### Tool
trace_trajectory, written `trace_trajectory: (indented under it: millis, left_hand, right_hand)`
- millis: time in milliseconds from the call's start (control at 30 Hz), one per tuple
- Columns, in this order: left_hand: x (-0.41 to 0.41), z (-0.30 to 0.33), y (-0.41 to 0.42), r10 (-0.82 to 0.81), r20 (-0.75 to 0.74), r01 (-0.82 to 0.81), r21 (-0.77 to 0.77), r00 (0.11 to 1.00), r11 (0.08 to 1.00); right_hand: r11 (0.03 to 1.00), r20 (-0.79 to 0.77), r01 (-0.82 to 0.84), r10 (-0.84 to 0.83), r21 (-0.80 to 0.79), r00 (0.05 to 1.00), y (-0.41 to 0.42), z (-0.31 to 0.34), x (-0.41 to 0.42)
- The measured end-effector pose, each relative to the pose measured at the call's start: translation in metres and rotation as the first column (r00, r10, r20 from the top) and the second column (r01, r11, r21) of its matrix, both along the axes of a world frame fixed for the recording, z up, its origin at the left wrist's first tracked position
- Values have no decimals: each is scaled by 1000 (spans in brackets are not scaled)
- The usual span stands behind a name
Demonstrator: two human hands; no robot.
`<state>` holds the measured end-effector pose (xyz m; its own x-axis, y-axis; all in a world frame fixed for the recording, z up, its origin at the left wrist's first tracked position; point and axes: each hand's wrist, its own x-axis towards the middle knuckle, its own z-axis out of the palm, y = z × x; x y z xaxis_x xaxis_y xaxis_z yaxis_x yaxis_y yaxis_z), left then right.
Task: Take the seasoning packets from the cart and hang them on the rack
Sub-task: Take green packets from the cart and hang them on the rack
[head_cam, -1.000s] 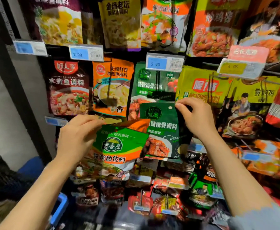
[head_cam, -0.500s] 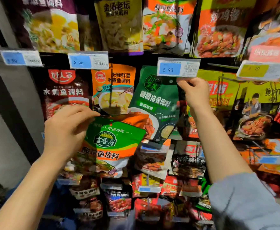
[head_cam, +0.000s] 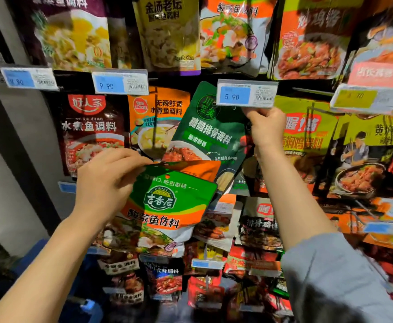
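Note:
My right hand (head_cam: pixel 264 128) pinches the top right corner of a dark green seasoning packet (head_cam: pixel 208 129), which tilts to the left just under the 5.90 price tag (head_cam: pixel 246 95) on the rack. My left hand (head_cam: pixel 108 183) grips the top left edge of a green-and-orange packet (head_cam: pixel 169 203), with at least one more orange packet (head_cam: pixel 197 167) behind it, held in front of the rack's middle rows. The hook under the price tag is hidden by the tag and my fingers.
The rack is packed with hanging packets: a dark red one (head_cam: pixel 90 131) and an orange one (head_cam: pixel 158 117) at left, yellow-green ones (head_cam: pixel 307 136) at right, more rows above and below. Blue price tags (head_cam: pixel 121 83) jut forward. A blue cart edge (head_cam: pixel 90 306) shows at bottom left.
My right hand has lifted the dark green packet from mid-rack up to just under the 5.90 tag. My left hand with its packets kept roughly the same place.

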<state>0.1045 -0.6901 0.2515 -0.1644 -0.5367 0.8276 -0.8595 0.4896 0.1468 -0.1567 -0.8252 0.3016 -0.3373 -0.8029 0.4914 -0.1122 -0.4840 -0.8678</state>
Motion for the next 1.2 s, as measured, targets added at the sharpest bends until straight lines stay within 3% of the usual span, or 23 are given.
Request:
trace_trajectory:
  millis: [233, 333, 400, 433, 500, 567, 633, 700, 800, 867, 933, 1100, 1200]
  left_hand:
    - [-12, -4, 16, 53, -17, -52, 42, 998, 998]
    - [-17, -7, 22, 63, -16, -62, 55, 998, 997]
    - [-20, -7, 27, 77, -10, -76, 70, 997, 995]
    - [-22, -8, 30, 85, -9, -84, 72, 996, 994]
    - [-23, -9, 35, 104, -11, -103, 72, 994, 992]
    - [-24, -9, 41, 120, -25, -118, 68, 992, 991]
    - [-24, -11, 47, 137, -35, -134, 65, 990, 989]
    - [-25, -13, 53, 149, -35, -146, 74, 988, 986]
    - [-26, -12, 58, 162, -25, -159, 86, 987, 984]
    - [-25, -10, 61, 168, -22, -165, 93, 986, 982]
    - [-22, -9, 64, 173, -27, -169, 102, 985, 980]
    - [-10, -8, 71, 205, -23, -203, 78, 979, 976]
    - [-6, -7, 68, 201, 9, -201, 70, 980, 977]
  right_hand:
    - [998, -175, 70, -70, -8, 982, 2, -3, -6]
    - [1000, -96, 15, -15, 1, 995, 7, -14, -17]
    - [996, -77, 85, -87, -26, 993, 13, -26, -21]
    - [982, -138, 178, -185, -62, 973, 15, -33, -22]
    - [911, -326, 349, -406, -220, 854, 18, -52, -23]
    - [815, -442, 406, -570, -413, 693, 23, -73, -20]
    - [731, -466, 371, -662, -572, 587, 33, -87, -12]
    - [714, -521, 250, -665, -654, 536, 42, -94, 0]
    - [851, -778, -3, -479, -526, 406, 36, -95, 19]
    - [953, -933, -3, -297, -304, 203, 18, -94, 22]
    - [978, -978, 60, -204, -201, 42, -7, -92, 16]
    - [981, -981, 61, -180, -185, -75, -46, -90, 7]
    - [975, -975, 70, -202, -209, -91, -54, -91, 9]
